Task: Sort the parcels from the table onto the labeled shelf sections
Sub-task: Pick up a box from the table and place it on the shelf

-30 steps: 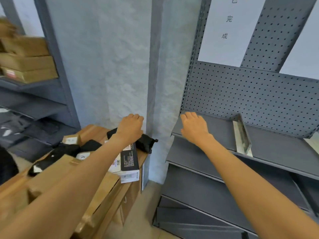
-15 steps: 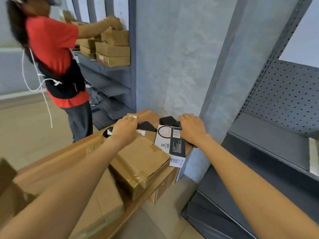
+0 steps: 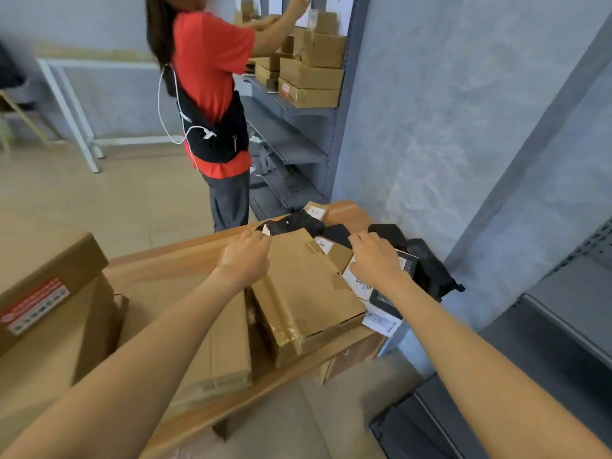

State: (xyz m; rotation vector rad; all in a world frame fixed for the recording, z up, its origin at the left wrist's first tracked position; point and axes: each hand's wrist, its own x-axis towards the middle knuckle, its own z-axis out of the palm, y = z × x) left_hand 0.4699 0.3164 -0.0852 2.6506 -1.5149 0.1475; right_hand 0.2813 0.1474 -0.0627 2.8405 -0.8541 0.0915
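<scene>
Both hands reach over the bench (image 3: 185, 256). The left hand (image 3: 244, 260) curls on the far left corner of a flat cardboard parcel (image 3: 308, 293); the right hand (image 3: 374, 260) lies spread on a white box (image 3: 381, 318) overhanging the bench's right edge. Whether either grips, I cannot tell. Open floor (image 3: 341, 405) separates them from the grey shelf (image 3: 563, 313).

Two bare forearms fill the lower part of the view, no sleeves showing anywhere along them up to the frame's edge. The left hand (image 3: 244, 256) carries no glove, ring or watch, and the wrist just behind it is plain. The right hand (image 3: 376, 260) is the same: uncovered, unmarked, nothing strapped at the wrist behind it.
</scene>
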